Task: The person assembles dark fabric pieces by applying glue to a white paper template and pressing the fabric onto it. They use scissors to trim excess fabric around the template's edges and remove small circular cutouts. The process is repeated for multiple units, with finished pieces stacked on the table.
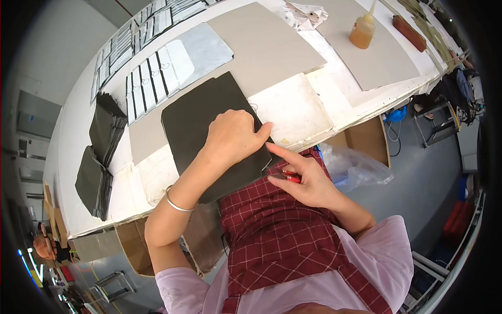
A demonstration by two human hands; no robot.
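Note:
A black sheet-like cover [201, 118] with rounded, notched corners lies at the table's near edge, its near side reaching over my apron. My left hand [232, 136] is on top of it, fingers curled under in a fist and thumb stretched out toward its right edge. What these fingers hold, if anything, is hidden. My right hand [308, 180] is closed around a small red-handled tool [292, 177], mostly covered by the palm and fingers. The right index finger reaches out to the cover's right edge, close to the left thumb.
Stacked black folded pieces [102, 152] stand at the left. Beyond the cover lie white strips with black bars [157, 78] and grey boards [261, 39]. A glue bottle [362, 32] and a reddish-brown block [409, 33] are far right. Under the table are cardboard boxes [368, 138] and a clear plastic bag [350, 167].

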